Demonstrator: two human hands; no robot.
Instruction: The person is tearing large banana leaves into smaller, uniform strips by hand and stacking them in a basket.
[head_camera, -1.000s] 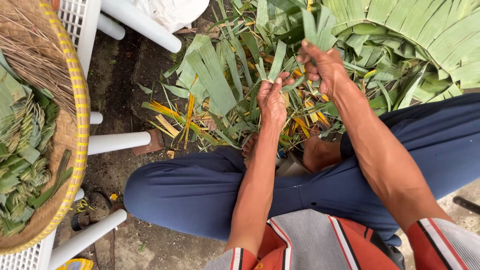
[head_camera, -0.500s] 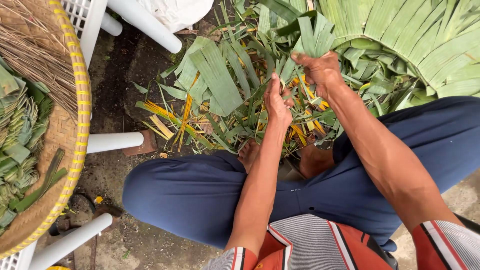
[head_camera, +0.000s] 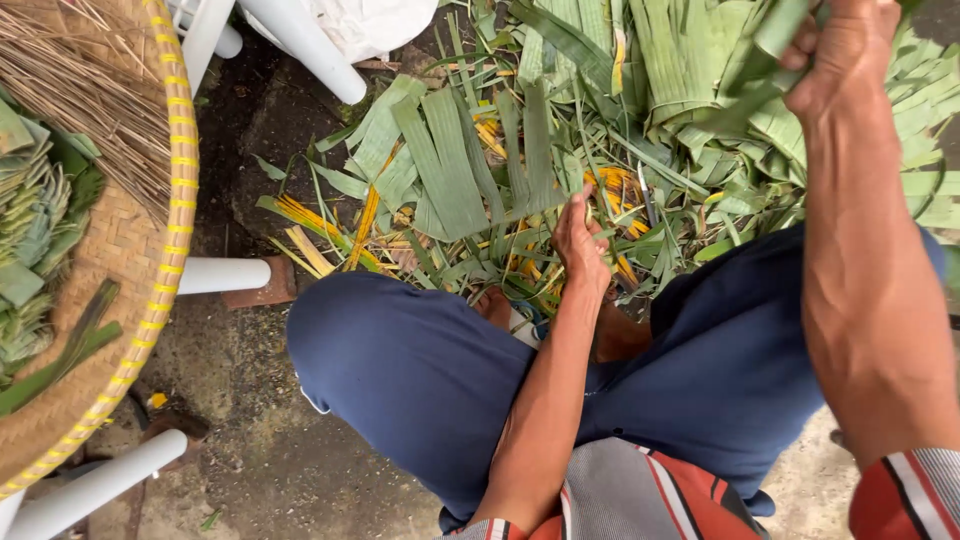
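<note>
A round woven tray (head_camera: 150, 300) with a yellow-banded rim is seen at the left, cut off by the frame edge; folded green leaf pieces (head_camera: 35, 240) and a bundle of thin dry sticks (head_camera: 75, 80) are held in it. A heap of green palm leaf strips (head_camera: 560, 150), mixed with yellow ones, is spread on the ground at the far side, beyond the knees in dark blue trousers (head_camera: 420, 370). The left hand (head_camera: 580, 245) is lowered into the near edge of the heap, its fingers buried among the strips, so their state cannot be told. The right hand (head_camera: 850, 55) is raised at the far right, partly cut off, its fingers clenched on a green leaf strip (head_camera: 770, 60). Compared with 0.5 s earlier, the hands have been drawn well apart, the right lifted and the left dropped.
</note>
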